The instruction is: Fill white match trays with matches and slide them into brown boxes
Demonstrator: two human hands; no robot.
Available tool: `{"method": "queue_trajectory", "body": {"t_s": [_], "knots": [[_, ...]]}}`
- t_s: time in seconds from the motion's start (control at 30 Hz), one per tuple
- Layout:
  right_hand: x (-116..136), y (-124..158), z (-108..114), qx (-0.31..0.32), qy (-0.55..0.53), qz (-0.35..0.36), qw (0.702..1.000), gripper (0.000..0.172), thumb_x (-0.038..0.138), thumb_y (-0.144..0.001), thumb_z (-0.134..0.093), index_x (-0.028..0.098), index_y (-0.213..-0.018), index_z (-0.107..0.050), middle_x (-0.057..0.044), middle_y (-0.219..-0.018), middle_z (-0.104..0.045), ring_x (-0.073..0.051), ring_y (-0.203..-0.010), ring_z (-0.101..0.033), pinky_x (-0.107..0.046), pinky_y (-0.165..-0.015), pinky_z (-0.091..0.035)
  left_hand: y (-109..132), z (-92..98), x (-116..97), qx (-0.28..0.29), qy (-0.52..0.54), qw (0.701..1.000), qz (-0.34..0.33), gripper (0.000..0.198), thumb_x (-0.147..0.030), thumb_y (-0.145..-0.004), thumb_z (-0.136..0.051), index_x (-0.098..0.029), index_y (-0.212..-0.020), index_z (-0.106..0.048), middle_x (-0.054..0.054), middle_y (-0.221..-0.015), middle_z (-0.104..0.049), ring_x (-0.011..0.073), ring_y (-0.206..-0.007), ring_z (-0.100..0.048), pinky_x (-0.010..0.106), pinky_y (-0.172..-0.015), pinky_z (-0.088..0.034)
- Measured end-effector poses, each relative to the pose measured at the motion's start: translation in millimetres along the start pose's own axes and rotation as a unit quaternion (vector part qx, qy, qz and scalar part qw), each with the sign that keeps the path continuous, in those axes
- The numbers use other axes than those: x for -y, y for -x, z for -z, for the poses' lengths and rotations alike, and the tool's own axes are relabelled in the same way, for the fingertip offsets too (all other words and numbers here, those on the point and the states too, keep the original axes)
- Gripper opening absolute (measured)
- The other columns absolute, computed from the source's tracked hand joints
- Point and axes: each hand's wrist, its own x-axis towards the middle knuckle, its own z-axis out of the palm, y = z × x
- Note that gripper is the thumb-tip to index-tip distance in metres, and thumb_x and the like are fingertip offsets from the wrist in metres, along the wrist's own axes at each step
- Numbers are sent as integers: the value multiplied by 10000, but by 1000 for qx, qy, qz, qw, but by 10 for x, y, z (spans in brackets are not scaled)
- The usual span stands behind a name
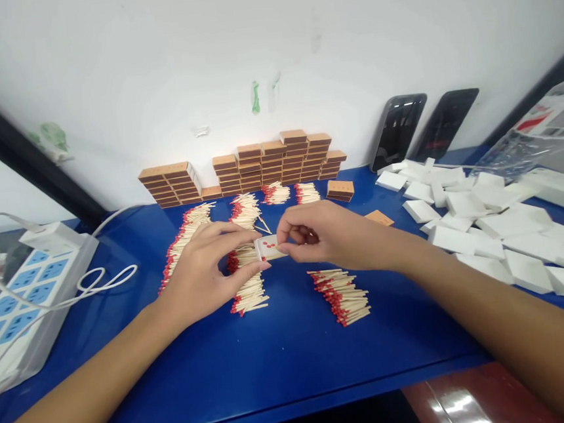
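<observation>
My left hand (203, 271) holds a small white matchbox tray (267, 243) by its left end, between thumb and fingers. A few red match heads show inside the tray. At its right end, my right hand (306, 234) is closed in a pinch on matchsticks, whose number I cannot make out. Below and around my left hand lie rows of red-tipped matches (250, 293). Another pile of matches (342, 295) is spread on the blue table (275, 363), nearer than my right hand.
Brown matchboxes (272, 163) are stacked along the wall, with a single box (340, 190) in front. White trays (474, 208) are heaped at the right. Two dark phones (398, 129) lean on the wall. A power strip (28, 299) with cables lies at the left.
</observation>
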Motion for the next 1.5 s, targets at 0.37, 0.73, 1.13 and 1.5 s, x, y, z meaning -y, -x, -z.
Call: {"method": "queue_trajectory", "body": {"t_s": [0.37, 0.73, 1.13, 1.5], "knots": [[18, -19, -116, -18, 117, 12, 993, 142, 289, -969, -605, 184, -894, -664, -17, -837, -636, -131, -706, -512, -275, -665, -346, -1, -22, 9, -15, 13, 1000, -13, 350, -389, -883, -815, -246, -1196, -749, 69, -1132, -775, 243, -1068, -715, 409, -954, -563], [37, -11, -125, -11, 109, 24, 994, 98, 218, -961, -611, 180, -942, -698, -27, -886, -639, -121, -692, -510, -269, -655, -357, 4, -1, 9, -8, 2, 1000, -16, 351, -386, -893, -807, -225, -1198, -744, 72, -1135, -775, 235, -1063, -714, 406, -954, -560], [-201, 78, 442, 59, 194, -98, 974, 137, 321, -864, -667, 210, -838, -742, -22, -770, -671, -158, -698, -550, -302, -648, -346, 11, 13, 79, -28, -25, 999, 8, 345, -396, -892, -802, -240, -1194, -746, 73, -1151, -760, 237, -1072, -717, 409, -989, -578], [-207, 53, 327, 167, 155, -166, 959, 91, 248, -831, -648, 202, -844, -725, -30, -792, -712, -166, -684, -604, -293, -601, -397, 15, 10, 96, -30, -29, 999, 2, 347, -386, -900, -795, -224, -1202, -742, 76, -1146, -758, 227, -1065, -709, 417, -1009, -569]]}}
